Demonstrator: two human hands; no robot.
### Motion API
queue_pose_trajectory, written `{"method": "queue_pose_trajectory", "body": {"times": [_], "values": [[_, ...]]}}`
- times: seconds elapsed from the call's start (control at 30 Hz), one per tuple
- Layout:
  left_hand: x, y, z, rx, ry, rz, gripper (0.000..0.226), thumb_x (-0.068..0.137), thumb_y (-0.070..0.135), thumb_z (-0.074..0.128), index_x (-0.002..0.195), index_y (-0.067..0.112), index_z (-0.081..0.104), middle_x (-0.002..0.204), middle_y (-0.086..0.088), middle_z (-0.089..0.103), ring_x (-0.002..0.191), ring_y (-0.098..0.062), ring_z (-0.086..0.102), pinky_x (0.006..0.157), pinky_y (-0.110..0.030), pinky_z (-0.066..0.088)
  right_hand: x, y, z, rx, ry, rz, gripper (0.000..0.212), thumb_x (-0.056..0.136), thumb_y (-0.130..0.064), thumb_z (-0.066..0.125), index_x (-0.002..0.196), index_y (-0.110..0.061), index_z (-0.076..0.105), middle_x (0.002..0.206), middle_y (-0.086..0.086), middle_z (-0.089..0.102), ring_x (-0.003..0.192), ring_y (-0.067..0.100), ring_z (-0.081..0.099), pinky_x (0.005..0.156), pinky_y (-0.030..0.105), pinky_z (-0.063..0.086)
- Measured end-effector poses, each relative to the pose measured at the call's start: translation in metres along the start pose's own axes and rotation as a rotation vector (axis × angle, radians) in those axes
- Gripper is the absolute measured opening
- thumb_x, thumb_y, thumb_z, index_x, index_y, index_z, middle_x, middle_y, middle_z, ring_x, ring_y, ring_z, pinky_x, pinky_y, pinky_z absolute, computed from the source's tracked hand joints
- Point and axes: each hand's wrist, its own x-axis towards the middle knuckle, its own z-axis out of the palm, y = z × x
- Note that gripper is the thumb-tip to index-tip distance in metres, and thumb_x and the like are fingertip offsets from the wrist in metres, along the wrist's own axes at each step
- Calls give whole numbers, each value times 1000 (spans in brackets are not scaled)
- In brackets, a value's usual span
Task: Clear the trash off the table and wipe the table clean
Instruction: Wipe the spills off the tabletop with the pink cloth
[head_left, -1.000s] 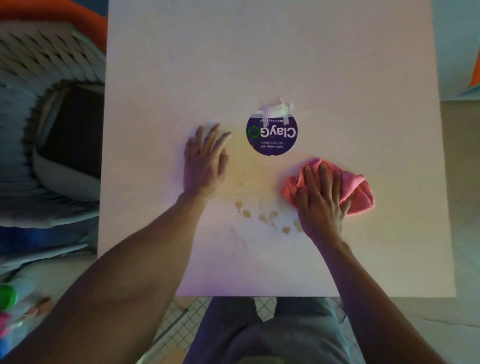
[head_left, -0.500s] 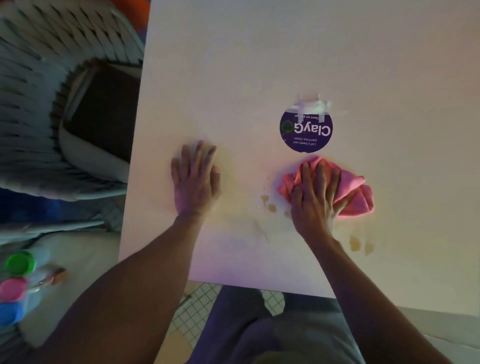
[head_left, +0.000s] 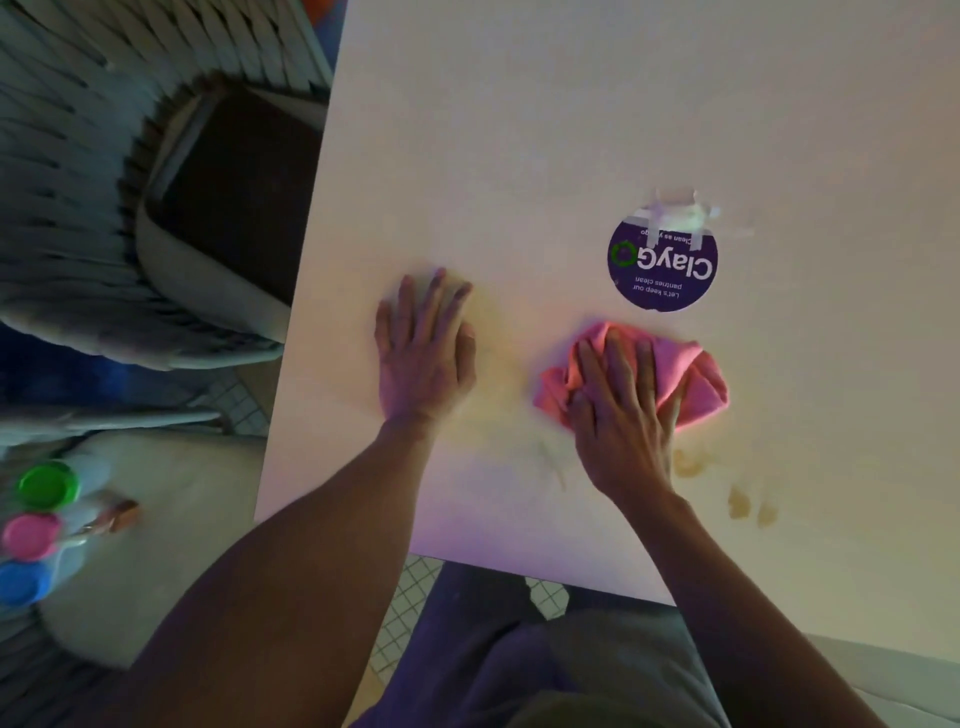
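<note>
Pink cloth (head_left: 696, 382) sits under your right hand (head_left: 621, 415), fingers flat; your left hand (head_left: 423, 358) presses flat on the desk (head_left: 571, 130) beside it.

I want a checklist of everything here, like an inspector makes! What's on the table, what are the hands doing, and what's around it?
Surface: white table, with brownish stains near its front edge.
Job's things: pink cloth, bunched up on the table.
Clutter: round purple sticker, taped down beyond the cloth.
Grippers: left hand lies flat on the table; right hand presses on the cloth, fingers fairly straight.
Cables: nothing seen.
Surroundings: woven chair to the left; green, pink and blue lids lower left; tiled floor.
</note>
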Motion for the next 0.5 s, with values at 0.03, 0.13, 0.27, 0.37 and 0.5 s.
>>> {"method": "queue_pose_trajectory", "body": {"times": [0.03, 0.13, 0.27, 0.37, 0.5], "values": [[0, 0, 0, 0, 7, -1, 48, 102, 38, 43, 150, 33, 45, 162, 4, 35, 151, -32, 28, 121, -52, 20, 8, 1, -2, 4, 5, 31, 55, 100, -38, 32, 155, -30, 31, 164, -1, 23, 153, 27, 11, 115, 70, 8], [0, 0, 0, 2, 10, -2, 47, 103, 38, 41, 149, 34, 46, 163, 5, 34, 151, -31, 27, 121, -53, 20, 45, -18, -5, 70, 4, 195, 59, 97, -36, 29, 155, -34, 25, 165, -2, 19, 153, 27, 9, 113, 72, 4], [-1, 1, -2, 0, 32, 16, 47, 103, 36, 39, 149, 33, 46, 162, 4, 34, 151, -32, 28, 121, -53, 21, 95, -55, -5, 156, -4, 274, 60, 97, -38, 26, 156, -37, 17, 166, -4, 10, 153, 29, 1, 112, 73, 4], [-2, -1, -1, 2, 34, 17, 46, 102, 36, 42, 148, 31, 49, 161, 3, 37, 150, -33, 30, 120, -53, 23, 91, -78, 3, 111, -6, 101, 59, 97, -38, 30, 156, -34, 25, 165, -2, 18, 153, 31, 10, 111, 74, 4], [0, -3, -1, 6, 5, 12, 47, 100, 38, 45, 147, 32, 48, 161, 3, 36, 150, -33, 29, 120, -52, 22, 25, -70, 10, -1, -8, -147, 55, 100, -38, 33, 155, -31, 32, 164, -2, 25, 153, 30, 11, 115, 70, 4]]}}
